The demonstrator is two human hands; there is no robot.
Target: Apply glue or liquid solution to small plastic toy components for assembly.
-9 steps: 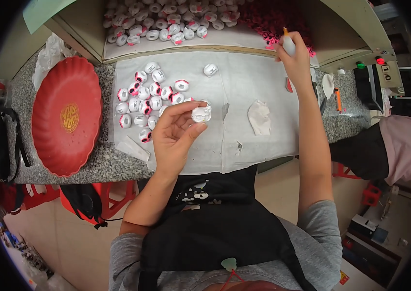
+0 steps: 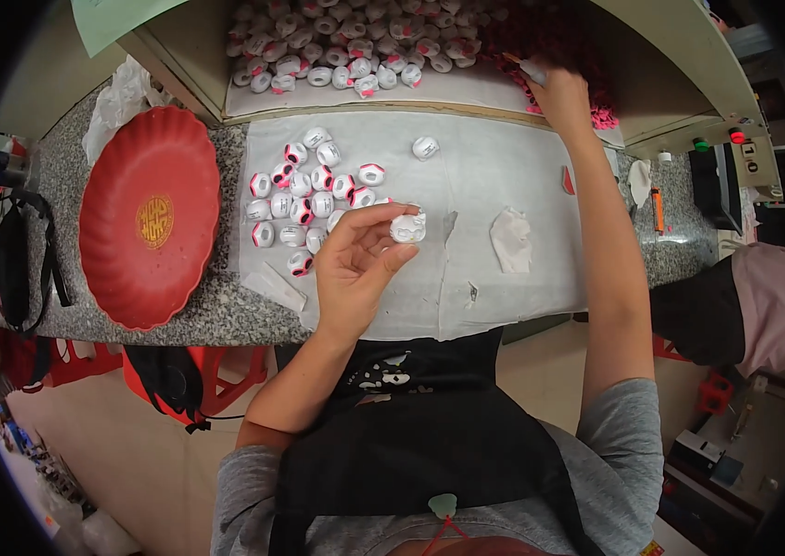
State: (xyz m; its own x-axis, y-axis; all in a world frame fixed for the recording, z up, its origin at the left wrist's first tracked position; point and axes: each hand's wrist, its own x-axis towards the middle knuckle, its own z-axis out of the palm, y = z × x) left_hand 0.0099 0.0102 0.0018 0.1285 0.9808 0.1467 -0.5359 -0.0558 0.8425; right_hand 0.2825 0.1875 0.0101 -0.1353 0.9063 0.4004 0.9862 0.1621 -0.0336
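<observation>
At nine o'clock a red plate point(image 2: 147, 218) sits empty on the worktop point(image 2: 226, 315), parked clear of the white sheet point(image 2: 494, 185). Finished white-and-pink pieces point(image 2: 304, 195) cluster at eleven, within easy reach. The left hand point(image 2: 360, 264) pinches one small white piece point(image 2: 407, 227) at its fingertips, raised for viewing. At one o'clock the right hand point(image 2: 561, 93) reaches into the pink pile point(image 2: 587, 56); I cannot tell its grip.

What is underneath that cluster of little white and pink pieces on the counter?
The cluster of pieces lies on a white sheet spread over the speckled stone counter. The counter beneath the sheet is covered.
</observation>
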